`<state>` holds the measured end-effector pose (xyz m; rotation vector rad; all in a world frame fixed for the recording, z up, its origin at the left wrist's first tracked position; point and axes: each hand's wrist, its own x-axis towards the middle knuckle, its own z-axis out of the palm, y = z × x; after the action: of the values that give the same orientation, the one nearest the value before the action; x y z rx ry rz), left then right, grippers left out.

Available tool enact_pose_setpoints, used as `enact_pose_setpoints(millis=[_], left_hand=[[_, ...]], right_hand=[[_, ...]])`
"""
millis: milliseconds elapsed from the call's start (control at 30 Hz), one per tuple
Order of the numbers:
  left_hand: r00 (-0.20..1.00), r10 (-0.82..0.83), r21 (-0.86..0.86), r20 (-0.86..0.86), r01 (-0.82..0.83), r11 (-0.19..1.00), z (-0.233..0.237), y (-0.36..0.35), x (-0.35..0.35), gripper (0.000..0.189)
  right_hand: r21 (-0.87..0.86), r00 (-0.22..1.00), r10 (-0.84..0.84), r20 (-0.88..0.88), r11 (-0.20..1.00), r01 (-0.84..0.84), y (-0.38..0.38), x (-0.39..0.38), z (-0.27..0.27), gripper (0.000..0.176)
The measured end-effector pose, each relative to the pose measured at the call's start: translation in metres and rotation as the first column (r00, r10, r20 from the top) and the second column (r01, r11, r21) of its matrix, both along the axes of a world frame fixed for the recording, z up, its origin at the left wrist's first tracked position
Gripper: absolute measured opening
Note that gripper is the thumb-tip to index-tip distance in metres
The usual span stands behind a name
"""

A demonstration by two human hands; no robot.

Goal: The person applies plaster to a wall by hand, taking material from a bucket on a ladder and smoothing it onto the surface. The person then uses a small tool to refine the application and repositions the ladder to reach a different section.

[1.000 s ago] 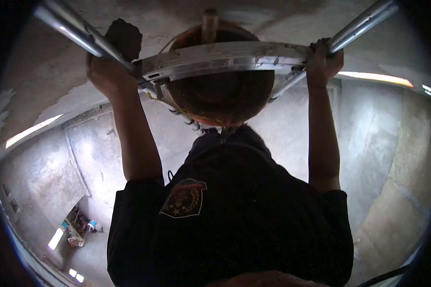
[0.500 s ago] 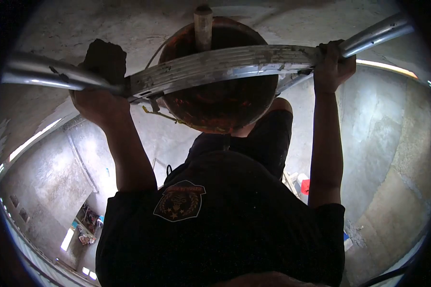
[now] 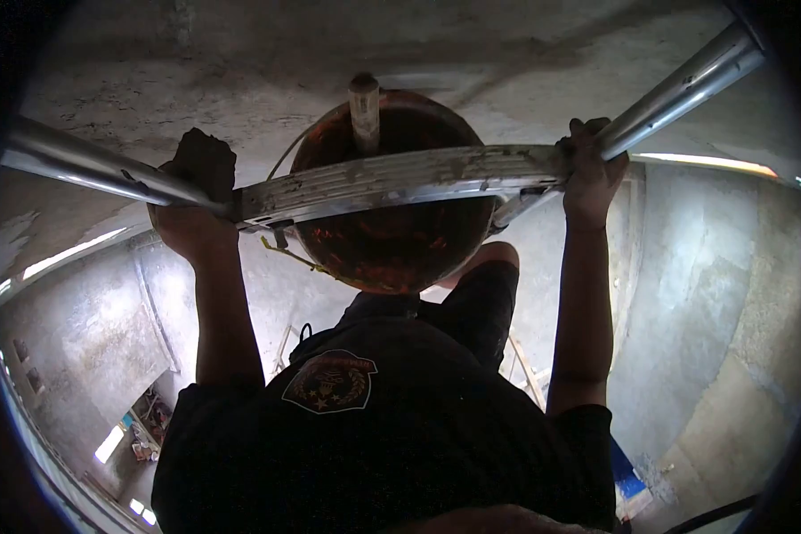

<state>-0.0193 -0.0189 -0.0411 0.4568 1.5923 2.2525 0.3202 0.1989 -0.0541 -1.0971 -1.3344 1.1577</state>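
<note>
A metal ladder's flat, stained step [image 3: 400, 182] crosses in front of me between two round side rails. My left hand [image 3: 191, 230] is closed around the left rail [image 3: 89, 165] at the step's end. A dark, blocky lump [image 3: 205, 160] juts up beside those fingers, its kind unclear. At the other end, my right hand [image 3: 592, 178] wraps round the right rail [image 3: 681, 84]. Behind the step hangs a round, orange-stained bucket [image 3: 383, 254], partly hidden by it. A wooden handle [image 3: 365, 116] stands up out of the bucket.
Bare plaster [image 3: 267, 71] stretches across the top, close beyond the ladder. My bent leg [image 3: 476, 298] shows below the bucket. Grey walls [image 3: 694, 240] surround the room, with an opening [image 3: 147, 423] at lower left and a blue object [image 3: 627, 472] at lower right.
The step, bucket and both hands now appear lower in the view, and more of the plaster shows above. My knee also sits lower. Both hands keep their grip on the rails.
</note>
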Motion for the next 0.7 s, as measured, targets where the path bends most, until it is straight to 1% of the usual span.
enact_pose_setpoints(millis=[33,67,133,167,233,267,300,333,367,433,467,500,533,567,600,633,667,700], left_hand=[[0.999,0.012,0.012,0.050,-0.012,1.000,0.007,0.003,0.007,0.025],[0.999,0.025,0.016,0.042,-0.026,1.000,0.004,0.000,0.004,0.025],[0.997,0.019,-0.073,-0.072,-0.024,0.997,-0.012,-0.007,-0.008,0.027],[0.996,0.042,-0.059,-0.080,-0.047,0.997,-0.016,-0.009,-0.011,0.027],[0.998,-0.001,0.087,0.069,-0.005,0.996,-0.022,-0.011,-0.011,0.027],[0.844,0.150,-0.320,-0.516,-0.352,0.880,-0.059,-0.023,-0.029,0.032],[0.929,0.318,0.030,0.190,-0.330,0.944,-0.041,-0.010,-0.018,0.031],[0.913,0.356,0.032,0.198,-0.369,0.929,-0.039,-0.010,-0.018,0.031],[0.944,0.290,0.059,0.154,-0.302,0.952,-0.043,-0.011,-0.017,0.029],[0.985,0.156,0.092,0.070,-0.162,0.982,-0.058,-0.017,-0.009,0.026],[0.868,0.256,-0.326,-0.425,-0.411,0.851,-0.060,-0.017,-0.004,0.027],[0.932,0.327,-0.048,0.153,-0.324,0.945,-0.047,-0.013,0.001,0.031],[0.916,0.363,-0.042,0.169,-0.362,0.931,-0.036,-0.005,0.009,0.033],[0.901,0.393,-0.039,0.184,-0.393,0.919,-0.026,0.004,0.015,0.035],[0.903,0.430,-0.202,-0.026,-0.426,0.882,-0.019,0.005,0.020,0.035],[0.884,0.408,-0.356,-0.228,-0.466,0.810,-0.015,0.003,0.020,0.035],[0.897,0.442,-0.196,0.020,-0.430,0.881,-0.047,-0.005,0.008,0.036],[0.880,0.474,-0.232,-0.017,-0.465,0.854,-0.049,-0.003,0.008,0.036]], right_hand=[[0.004,1.000,0.013,-0.006,1.000,-0.013,0.003,0.002,-0.003,0.016],[-0.034,0.999,0.045,-0.019,0.998,-0.046,0.004,0.003,-0.004,0.017],[-0.095,0.995,0.096,-0.014,0.991,-0.097,0.006,0.004,0.001,0.022],[-0.131,0.997,0.074,-0.008,0.989,-0.075,0.005,0.002,0.002,0.022],[-0.158,0.995,0.089,-0.033,0.983,-0.093,0.006,0.004,-0.002,0.022],[-0.157,0.995,0.078,-0.059,0.984,-0.087,0.006,0.003,-0.001,0.022],[-0.163,0.994,0.074,-0.081,0.983,-0.086,0.004,0.000,0.002,0.023],[-0.182,0.998,0.044,-0.050,0.982,-0.053,0.002,-0.002,0.004,0.023],[-0.122,0.998,0.067,0.013,0.990,-0.065,0.002,-0.004,0.006,0.023],[-0.120,0.997,0.071,0.026,0.990,-0.068,0.001,-0.004,0.003,0.023],[-0.134,0.996,0.082,-0.022,0.987,-0.084,0.002,-0.002,-0.002,0.023],[-0.153,0.993,0.092,-0.069,0.983,-0.102,0.004,0.002,-0.011,0.022],[-0.094,0.991,0.133,-0.017,0.986,-0.134,0.006,0.001,-0.012,0.021],[-0.095,0.985,0.170,-0.008,0.981,-0.170,0.009,0.001,-0.012,0.021],[-0.193,0.993,0.111,-0.043,0.974,-0.117,0.002,-0.004,-0.003,0.021],[-0.291,0.997,0.043,-0.064,0.955,-0.060,-0.003,-0.008,0.007,0.021],[-0.350,0.992,0.017,-0.122,0.935,-0.059,-0.001,-0.004,0.002,0.020],[-0.353,0.994,0.040,-0.103,0.933,-0.074,0.000,-0.002,-0.002,0.020]])
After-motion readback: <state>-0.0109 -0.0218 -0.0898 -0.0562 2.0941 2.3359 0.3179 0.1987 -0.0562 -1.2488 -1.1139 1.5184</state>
